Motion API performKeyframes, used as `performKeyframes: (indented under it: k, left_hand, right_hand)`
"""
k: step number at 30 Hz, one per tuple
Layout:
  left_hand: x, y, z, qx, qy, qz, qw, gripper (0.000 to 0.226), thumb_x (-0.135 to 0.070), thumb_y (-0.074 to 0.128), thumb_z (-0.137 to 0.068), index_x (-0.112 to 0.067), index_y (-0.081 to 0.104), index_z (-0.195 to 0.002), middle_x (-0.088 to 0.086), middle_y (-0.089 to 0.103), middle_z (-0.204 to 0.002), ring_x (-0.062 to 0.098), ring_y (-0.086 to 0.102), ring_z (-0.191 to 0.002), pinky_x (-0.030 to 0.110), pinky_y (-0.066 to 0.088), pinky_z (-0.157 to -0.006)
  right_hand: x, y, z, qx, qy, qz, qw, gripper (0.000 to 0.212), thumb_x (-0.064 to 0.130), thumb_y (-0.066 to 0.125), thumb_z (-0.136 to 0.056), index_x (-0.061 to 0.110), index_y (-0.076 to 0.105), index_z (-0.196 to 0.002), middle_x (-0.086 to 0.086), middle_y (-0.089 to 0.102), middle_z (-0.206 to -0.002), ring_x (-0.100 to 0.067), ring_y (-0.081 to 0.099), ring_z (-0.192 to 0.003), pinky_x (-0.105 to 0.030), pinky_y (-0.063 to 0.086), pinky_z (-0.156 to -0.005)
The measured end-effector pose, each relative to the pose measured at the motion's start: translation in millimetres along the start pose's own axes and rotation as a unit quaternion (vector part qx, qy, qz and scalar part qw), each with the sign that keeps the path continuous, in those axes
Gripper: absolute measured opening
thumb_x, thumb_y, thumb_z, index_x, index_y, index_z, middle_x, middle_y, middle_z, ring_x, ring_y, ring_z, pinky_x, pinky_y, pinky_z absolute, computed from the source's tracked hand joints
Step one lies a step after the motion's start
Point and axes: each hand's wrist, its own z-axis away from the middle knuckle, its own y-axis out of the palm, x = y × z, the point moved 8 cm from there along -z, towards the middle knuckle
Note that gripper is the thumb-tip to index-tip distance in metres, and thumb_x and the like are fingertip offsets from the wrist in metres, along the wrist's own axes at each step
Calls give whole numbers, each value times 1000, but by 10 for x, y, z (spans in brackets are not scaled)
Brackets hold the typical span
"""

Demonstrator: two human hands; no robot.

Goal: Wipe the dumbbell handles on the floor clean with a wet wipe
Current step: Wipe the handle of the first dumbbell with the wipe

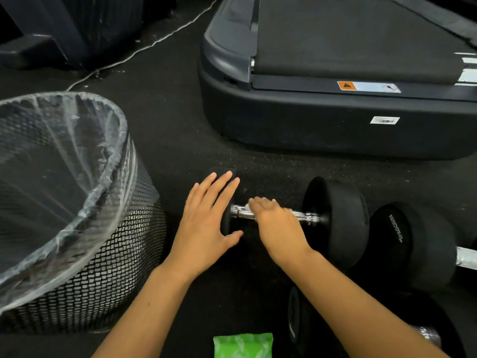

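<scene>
The dumbbell [304,215] you are working on lies on the dark, speckled floor [180,140] in front of you, its ribbed chrome handle [305,217] running left to right between two round black heads. Your right hand [276,223] is curled down over the middle of that handle, pressing a white wet wipe [249,206] against the metal; only small bits of the wipe show past your fingers. Your left hand [206,220] is spread open and flat, its palm resting on the left head. More black dumbbells [413,244] lie just right of this one. A green wipe packet [242,345] sits between your forearms. At your left stands a black mesh bin [85,254] lined with clear plastic; a treadmill [335,73] lies beyond.
</scene>
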Motion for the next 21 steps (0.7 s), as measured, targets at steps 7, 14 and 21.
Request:
performKeyframes:
  k: [7, 14, 21]
  left_hand:
    - [0, -2, 8, -12, -2, -1, 1000, 98, -36, 78, -66, -26, 22, -145, -11, 19, -152, 9, 5, -141, 24, -8, -114]
    - [-5, -6, 9, -9, -5, 2, 1000, 96, -36, 77, -67, -27, 21, -145, -12, 16, -152, 7, 2, -141, 28, -5, -115]
    - [-2, 3, 22, -11, -9, 0, 1000, 97, -37, 77, -67, -28, 20, -145, -12, 17, -152, 8, 4, -142, 33, 0, -115]
  right_hand:
    - [-45, -82, -9, -50, 14, -31, 998, 42, 5, 37, -94, 13, 39, -135, -6, 45, -138, -23, 43, -125, -26, 27, -102]
    - [-190, -17, -4, -41, 10, -48, 998, 46, 1, 42, -90, 14, 43, -134, -6, 47, -137, -24, 45, -124, -33, 35, -103]
    - [-214, 90, 10, -71, 0, -91, 993, 39, 1, 58, -84, 7, 57, -123, -13, 57, -127, -30, 54, -117, -42, 43, -99]
